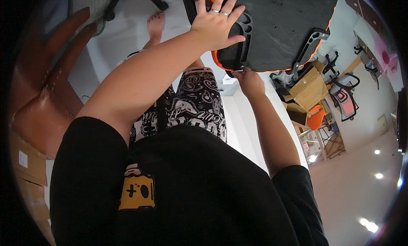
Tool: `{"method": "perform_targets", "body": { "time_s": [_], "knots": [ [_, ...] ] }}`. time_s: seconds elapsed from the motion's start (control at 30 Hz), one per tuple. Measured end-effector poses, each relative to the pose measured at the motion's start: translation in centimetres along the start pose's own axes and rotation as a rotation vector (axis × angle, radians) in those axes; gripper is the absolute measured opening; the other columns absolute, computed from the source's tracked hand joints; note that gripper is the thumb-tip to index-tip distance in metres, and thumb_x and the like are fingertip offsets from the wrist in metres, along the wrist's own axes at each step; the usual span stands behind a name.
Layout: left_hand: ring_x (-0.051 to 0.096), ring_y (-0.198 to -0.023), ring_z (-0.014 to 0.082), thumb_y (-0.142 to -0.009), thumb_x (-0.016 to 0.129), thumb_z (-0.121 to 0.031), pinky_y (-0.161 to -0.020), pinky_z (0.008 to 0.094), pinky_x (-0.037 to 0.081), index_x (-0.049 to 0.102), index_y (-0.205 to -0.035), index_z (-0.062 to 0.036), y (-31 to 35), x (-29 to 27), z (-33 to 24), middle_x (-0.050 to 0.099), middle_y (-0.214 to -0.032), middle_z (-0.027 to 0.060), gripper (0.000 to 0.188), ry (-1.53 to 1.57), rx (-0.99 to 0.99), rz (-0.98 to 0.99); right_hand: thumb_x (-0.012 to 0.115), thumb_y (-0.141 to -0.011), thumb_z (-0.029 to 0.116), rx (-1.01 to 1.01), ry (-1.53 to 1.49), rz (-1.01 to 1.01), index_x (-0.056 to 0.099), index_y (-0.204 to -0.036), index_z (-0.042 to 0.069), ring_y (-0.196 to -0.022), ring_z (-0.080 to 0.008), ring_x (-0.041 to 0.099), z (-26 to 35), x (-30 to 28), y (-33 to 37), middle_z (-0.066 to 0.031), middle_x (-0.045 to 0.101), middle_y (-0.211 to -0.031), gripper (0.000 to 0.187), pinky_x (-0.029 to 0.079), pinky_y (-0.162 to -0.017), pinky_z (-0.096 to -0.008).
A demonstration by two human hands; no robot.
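A black chair seat [276, 29] with orange edging is in front of me at the top, its dark underside towards me. Two black brackets are fixed to it: a near bracket [243, 44] and a farther bracket [310, 46] on the right. My left hand [216, 25], with rings on it, lies over the seat's left part, fingers spread, beside the near bracket. At the lower end of that bracket, by the orange edge, my right hand [250, 81] has its fingers closed. Whatever is between those fingertips is too small to make out.
A white surface [242, 118] runs beneath my right forearm. Brown leather seating [51, 101] and cardboard boxes [29, 163] stand at the left. To the right are an open carton [309, 89], an orange chair part [315, 117] and a black-framed chair back [345, 99].
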State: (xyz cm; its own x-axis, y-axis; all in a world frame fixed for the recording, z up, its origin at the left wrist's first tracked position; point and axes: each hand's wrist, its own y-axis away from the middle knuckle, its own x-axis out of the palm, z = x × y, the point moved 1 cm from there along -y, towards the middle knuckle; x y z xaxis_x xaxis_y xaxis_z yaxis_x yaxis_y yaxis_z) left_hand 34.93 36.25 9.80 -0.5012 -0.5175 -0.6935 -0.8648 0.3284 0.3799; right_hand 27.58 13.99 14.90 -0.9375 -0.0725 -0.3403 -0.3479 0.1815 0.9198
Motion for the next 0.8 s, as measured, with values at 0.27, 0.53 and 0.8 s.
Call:
{"method": "perform_targets", "body": {
  "time_s": [0.27, 0.53, 0.8],
  "knots": [
    [0.006, -0.142, 0.0368, -0.086, 0.041, -0.063, -0.108, 0.0609, 0.013, 0.027, -0.146, -0.0106, -0.8, -1.0, 0.1, 0.015, -0.153, 0.0168, 0.081, 0.011, -0.01, 0.081, 0.047, -0.09, 0.051, -0.447, 0.77, -0.25, 0.062, -0.083, 0.013, -0.067, -0.0222, 0.065, 1.3, -3.3, -0.2, -0.0037, 0.065, -0.074, 0.042, 0.043, -0.069, -0.0456],
    [0.005, -0.142, 0.036, -0.087, 0.039, -0.064, -0.109, 0.0602, 0.012, 0.026, -0.146, -0.0108, -0.6, -1.6, 1.0, 0.014, -0.154, 0.0162, 0.081, -0.017, -0.009, 0.031, 0.036, -0.096, 0.048, 0.034, 0.268, -0.287, 0.065, -0.08, 0.006, -0.078, -0.0351, 0.067, 3.3, -1.3, -0.3, -0.0163, 0.068, -0.081, 0.053, 0.051, -0.067, -0.0472],
    [0.001, -0.143, 0.0355, -0.088, 0.036, -0.064, -0.11, 0.0585, 0.011, 0.021, -0.147, -0.011, -1.0, -2.5, 0.8, 0.008, -0.155, 0.0154, 0.081, -0.02, -0.011, 0.139, 0.027, -0.095, 0.059, 0.779, -1.259, -0.251, 0.043, -0.067, 0.015, -0.044, -0.0121, 0.026, 2.9, 2.4, -3.4, 0.0051, 0.032, -0.052, 0.055, 0.02, -0.045, -0.0275]
  ]
}}
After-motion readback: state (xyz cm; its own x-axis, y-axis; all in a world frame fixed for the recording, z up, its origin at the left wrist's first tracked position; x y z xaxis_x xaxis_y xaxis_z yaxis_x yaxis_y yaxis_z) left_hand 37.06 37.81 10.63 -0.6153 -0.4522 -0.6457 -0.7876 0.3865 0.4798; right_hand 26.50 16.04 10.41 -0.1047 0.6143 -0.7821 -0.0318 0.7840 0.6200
